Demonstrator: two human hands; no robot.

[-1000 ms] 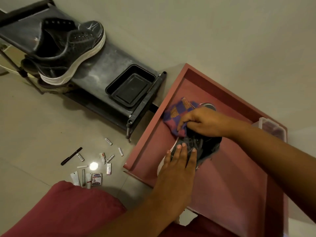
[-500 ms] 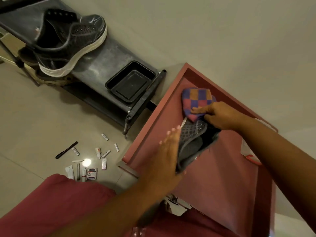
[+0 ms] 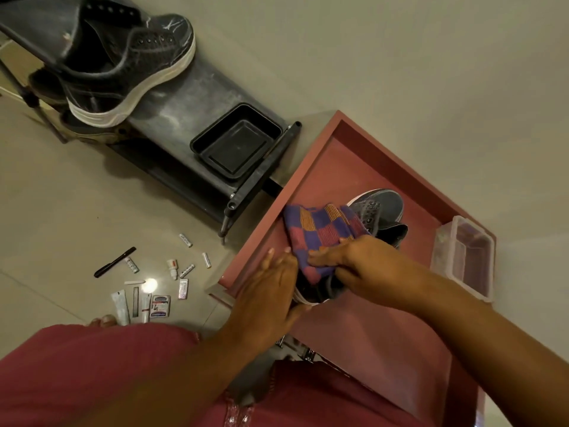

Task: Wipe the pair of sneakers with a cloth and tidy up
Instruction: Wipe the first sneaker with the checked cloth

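Hands: right (image 3: 354, 266) pinches cloth (image 3: 320, 235) on sneaker (image 3: 381, 211); left (image 3: 271, 291), fingers straight, prob. steadies its side.

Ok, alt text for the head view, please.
The right hand wipes a grey sneaker on a red tray-like table with a checked purple-and-red cloth; the left hand steadies its heel. Its mate sits on a black rack.

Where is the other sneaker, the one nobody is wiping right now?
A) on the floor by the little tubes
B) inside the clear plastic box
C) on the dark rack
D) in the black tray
C: the second sneaker sits on the dark rack, up and left of the black tray.
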